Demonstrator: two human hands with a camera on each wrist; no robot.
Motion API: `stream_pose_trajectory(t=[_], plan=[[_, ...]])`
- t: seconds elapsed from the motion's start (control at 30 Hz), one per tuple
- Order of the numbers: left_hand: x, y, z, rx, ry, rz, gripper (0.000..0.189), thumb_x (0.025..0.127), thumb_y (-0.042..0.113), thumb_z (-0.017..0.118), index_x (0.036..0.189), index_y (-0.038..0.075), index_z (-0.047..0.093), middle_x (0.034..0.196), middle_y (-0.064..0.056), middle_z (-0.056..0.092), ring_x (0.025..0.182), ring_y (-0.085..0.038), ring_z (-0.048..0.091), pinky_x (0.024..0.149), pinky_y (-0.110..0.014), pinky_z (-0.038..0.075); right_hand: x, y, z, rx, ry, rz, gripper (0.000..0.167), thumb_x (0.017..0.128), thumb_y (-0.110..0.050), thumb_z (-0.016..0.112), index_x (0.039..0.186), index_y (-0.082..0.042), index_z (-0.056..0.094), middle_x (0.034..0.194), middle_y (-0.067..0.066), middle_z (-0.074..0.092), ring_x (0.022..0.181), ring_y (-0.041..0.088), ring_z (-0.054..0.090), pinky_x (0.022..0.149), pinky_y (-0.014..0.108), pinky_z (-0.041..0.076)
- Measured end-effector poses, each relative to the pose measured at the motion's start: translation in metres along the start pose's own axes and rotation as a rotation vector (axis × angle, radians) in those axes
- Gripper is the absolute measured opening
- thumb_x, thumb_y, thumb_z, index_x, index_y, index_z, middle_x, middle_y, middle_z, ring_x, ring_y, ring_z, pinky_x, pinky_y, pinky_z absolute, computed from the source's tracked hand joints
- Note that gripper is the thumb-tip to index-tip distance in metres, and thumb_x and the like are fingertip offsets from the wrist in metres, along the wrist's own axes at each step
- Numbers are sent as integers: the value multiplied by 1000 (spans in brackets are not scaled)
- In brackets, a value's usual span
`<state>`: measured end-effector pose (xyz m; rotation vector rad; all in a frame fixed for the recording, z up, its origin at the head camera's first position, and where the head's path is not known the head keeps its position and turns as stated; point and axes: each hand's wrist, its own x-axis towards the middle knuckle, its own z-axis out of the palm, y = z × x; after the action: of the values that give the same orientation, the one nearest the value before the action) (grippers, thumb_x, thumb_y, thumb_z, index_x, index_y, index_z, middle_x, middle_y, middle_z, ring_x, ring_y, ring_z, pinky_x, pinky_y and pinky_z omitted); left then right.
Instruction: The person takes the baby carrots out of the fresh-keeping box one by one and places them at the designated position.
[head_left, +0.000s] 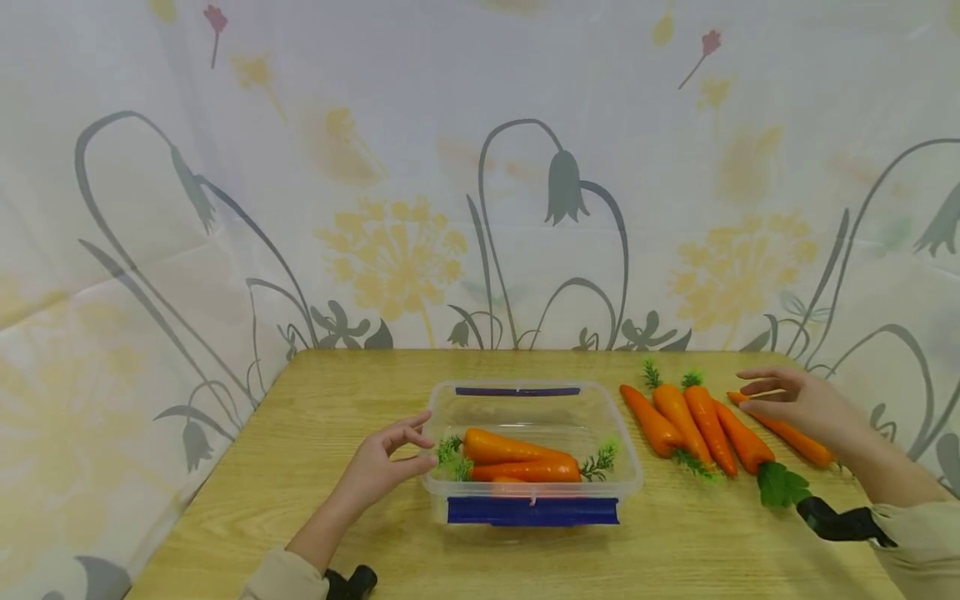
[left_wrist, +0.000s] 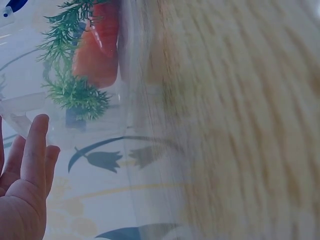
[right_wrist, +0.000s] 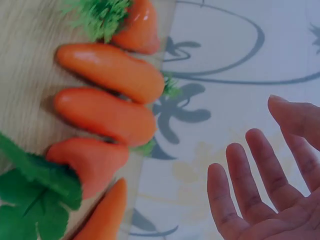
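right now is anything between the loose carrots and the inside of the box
Between the loose carrots and the inside, only the clear box's right wall stands; the top is open. The left hand is at the opposite side.

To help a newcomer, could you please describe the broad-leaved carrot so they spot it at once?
On the table, right of the clear box, lie several carrots. Find the second carrot from the right; its broad, flat leaves set it apart from the feathery tops beside it.
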<state>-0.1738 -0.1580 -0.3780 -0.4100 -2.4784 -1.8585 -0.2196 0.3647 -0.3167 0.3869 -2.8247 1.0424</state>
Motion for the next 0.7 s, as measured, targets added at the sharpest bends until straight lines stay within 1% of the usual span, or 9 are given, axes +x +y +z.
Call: stream_pose_trajectory(t=[0.13,0.27,0.47,0.57,0.7], plan=[[0,-3,0,2,2,0,19,83,12,71,97,0,66,140,-4,44,131,-31,35,101,-52,32,4,-17,4,35,-6,-31,49,91,-23,63,129,2,46,116,24,55,87,-9,52,71,23,50],[1,-4,0,3,3,2,18,82,12,71,96,1,67,140,-3,44,131,-31,35,102,-54,30,7,-32,7,24,-16,-52,50,91,-24,62,131,1,46,117,24,55,88,-7,52,72,24,50],[1,-3,-1,3,4,-8,18,82,12,72,96,2,67,140,-3,44,131,-31,35,103,-54,30,13,-49,12,-9,-31,-63,52,90,-30,64,133,-6,49,117,17,58,92,1,56,76,34,50],[1,-2,0,4,0,-4,19,82,13,71,96,1,67,140,-5,44,130,-33,35,102,-54,31,16,-58,16,-9,-33,-72,49,90,-30,64,130,-7,51,116,15,59,95,9,58,78,37,49],[1,-3,0,0,4,-10,19,82,13,71,96,0,66,140,-5,44,131,-35,34,101,-54,32,23,-68,24,43,-60,-91,46,90,-26,64,128,-4,51,116,16,58,102,26,56,80,42,50]])
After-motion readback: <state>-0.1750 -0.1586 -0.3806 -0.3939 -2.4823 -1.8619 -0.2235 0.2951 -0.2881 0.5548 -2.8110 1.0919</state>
